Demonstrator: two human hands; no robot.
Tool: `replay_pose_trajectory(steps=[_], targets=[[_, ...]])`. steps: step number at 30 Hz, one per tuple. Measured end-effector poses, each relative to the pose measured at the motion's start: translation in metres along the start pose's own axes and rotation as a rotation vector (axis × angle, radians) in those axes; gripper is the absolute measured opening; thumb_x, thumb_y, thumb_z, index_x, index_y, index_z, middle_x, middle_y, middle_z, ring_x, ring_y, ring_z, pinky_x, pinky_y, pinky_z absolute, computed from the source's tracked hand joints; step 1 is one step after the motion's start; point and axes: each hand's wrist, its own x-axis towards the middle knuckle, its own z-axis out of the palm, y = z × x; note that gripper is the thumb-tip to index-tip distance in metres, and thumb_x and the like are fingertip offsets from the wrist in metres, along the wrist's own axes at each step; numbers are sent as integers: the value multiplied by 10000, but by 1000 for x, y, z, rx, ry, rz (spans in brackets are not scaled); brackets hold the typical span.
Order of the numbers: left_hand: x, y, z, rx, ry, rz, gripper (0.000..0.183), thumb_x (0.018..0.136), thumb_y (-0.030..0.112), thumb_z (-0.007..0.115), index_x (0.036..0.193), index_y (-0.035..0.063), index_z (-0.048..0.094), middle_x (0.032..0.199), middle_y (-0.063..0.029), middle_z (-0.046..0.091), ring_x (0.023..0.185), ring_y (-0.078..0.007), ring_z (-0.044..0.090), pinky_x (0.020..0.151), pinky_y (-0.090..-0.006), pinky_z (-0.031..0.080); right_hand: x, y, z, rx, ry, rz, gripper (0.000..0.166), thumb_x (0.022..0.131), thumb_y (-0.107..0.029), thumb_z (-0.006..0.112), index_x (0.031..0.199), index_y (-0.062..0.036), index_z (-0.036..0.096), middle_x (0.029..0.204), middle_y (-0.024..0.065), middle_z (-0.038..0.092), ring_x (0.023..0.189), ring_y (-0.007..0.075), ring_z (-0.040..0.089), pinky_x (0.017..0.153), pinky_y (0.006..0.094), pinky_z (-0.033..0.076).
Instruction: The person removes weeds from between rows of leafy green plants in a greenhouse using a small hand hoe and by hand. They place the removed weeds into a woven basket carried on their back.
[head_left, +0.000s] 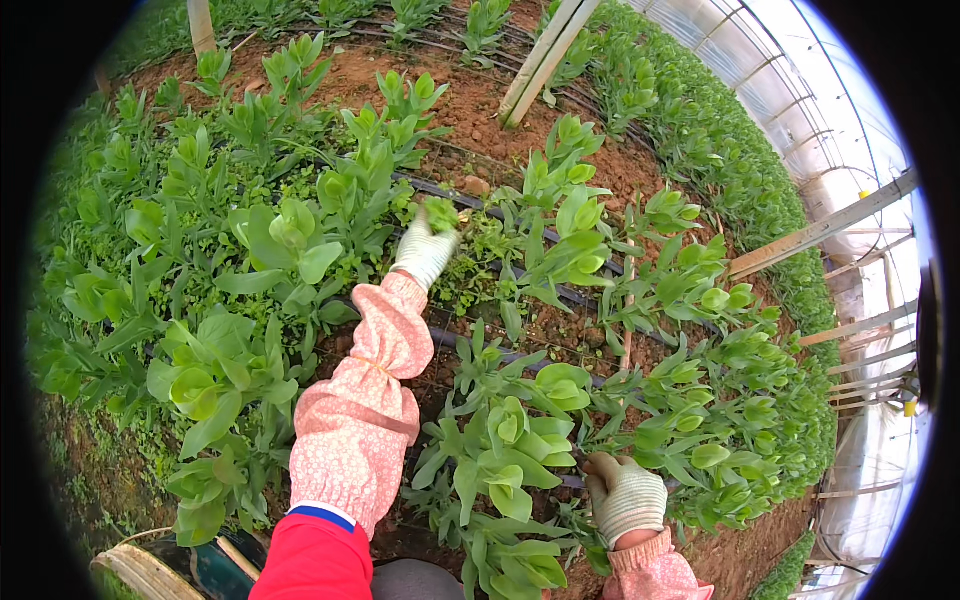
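My left hand (426, 251), in a pale ribbed work glove, reaches forward between the rows of leafy green plants. Its fingers are closed around a small tuft of green weeds (441, 214). Low weeds (480, 259) grow on the soil just right of that hand. At the lower right, my right hand (628, 496) wears a similar glove with darker fingertips. It is low among the plants, beside a broad-leaved plant (517, 450). Its fingers are curled and partly hidden by leaves, so whether they grip anything is unclear. Pink patterned sleeve covers (352, 442) cover both forearms.
Black drip lines (442, 187) and thin netting run across the reddish soil (465, 97). Wooden posts (544, 64) stand in the bed, and another post (825, 225) leans at right. Dense weeds (247, 180) fill the left side. A bucket (146, 574) sits at lower left. Plastic greenhouse sheeting (795, 97) curves along the right.
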Motion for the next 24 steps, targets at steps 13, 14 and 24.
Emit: replay_pose_trajectory(steps=[13,14,24], targets=[[1,-3,53,1179,-785,13,399,785,227,589,1179,285,549,1055,-50,618,952,-266,604,771,-408,485,2,3,4,0,39,-7,158,723,-139,636,880,-139,626,778,85,633,675,303,610,603,390,483],[3,-4,52,1176,-783,19,400,786,237,593,1180,286,548,1055,-49,618,956,-270,601,774,-408,484,1,1,2,8,36,-5,157,723,-139,637,880,-138,624,781,84,634,675,302,610,600,390,484],[30,-56,33,86,-348,-23,278,833,73,582,1100,10,541,971,-83,622,857,-172,581,801,-283,457,6,4,3,11,0,-5,157,755,-215,598,895,-144,595,790,109,611,667,332,597,588,436,467]])
